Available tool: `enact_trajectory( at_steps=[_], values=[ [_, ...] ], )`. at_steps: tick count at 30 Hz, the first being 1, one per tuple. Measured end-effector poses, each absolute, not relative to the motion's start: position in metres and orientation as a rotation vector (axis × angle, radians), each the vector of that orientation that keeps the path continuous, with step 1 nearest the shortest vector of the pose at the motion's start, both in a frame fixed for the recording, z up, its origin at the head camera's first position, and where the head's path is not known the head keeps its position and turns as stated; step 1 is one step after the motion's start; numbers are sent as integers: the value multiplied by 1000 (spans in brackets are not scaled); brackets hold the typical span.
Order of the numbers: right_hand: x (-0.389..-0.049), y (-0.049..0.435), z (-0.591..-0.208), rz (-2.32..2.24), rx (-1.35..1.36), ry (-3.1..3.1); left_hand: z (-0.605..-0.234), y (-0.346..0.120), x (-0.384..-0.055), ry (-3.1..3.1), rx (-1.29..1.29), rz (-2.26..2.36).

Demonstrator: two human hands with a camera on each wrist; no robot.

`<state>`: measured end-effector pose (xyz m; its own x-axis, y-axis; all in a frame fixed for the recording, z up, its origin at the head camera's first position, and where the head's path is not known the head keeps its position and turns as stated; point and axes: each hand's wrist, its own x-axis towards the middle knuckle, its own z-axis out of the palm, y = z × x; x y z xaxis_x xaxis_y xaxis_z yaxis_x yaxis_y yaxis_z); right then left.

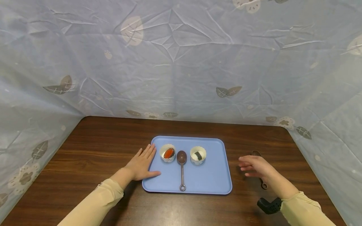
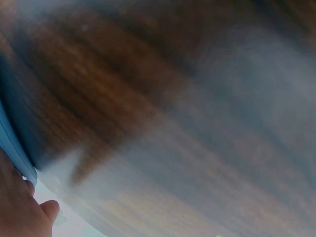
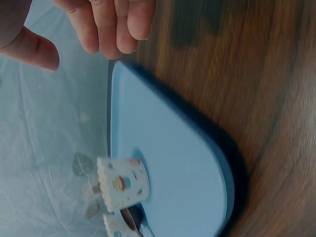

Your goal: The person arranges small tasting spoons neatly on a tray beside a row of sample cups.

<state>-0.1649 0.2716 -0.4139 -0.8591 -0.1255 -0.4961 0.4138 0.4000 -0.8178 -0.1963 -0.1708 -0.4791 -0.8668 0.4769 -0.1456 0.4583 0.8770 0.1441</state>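
Observation:
My left hand (image 1: 141, 164) rests with spread fingers on the left rim of the blue tray (image 1: 213, 180). A patterned paper cup (image 1: 167, 160) on the tray holds an orange-red topped sushi piece (image 1: 169, 153). To its right lies a brown spoon (image 1: 182, 157), handle toward me. Beyond that stands another cup (image 1: 197, 163) with a white sushi piece wrapped in a dark band (image 1: 199, 155). My right hand (image 1: 258, 166) hovers right of the tray, fingers loosely bent and holding nothing. Partly hidden beneath it is a second dark spoon (image 1: 256, 153) on the table.
The dark wooden table (image 1: 107, 141) extends on all sides of the tray. A pale leaf-patterned curtain (image 1: 195, 72) hangs behind and along both sides. A black angular piece (image 1: 268, 206) sits at my right wrist.

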Motion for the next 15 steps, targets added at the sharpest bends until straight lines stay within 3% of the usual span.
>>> enact_trajectory(
  at_steps=[15],
  values=[
    [-164,316,-414,-1384,318,2285,-478,-170,-196,2865,700,155]
  ],
)
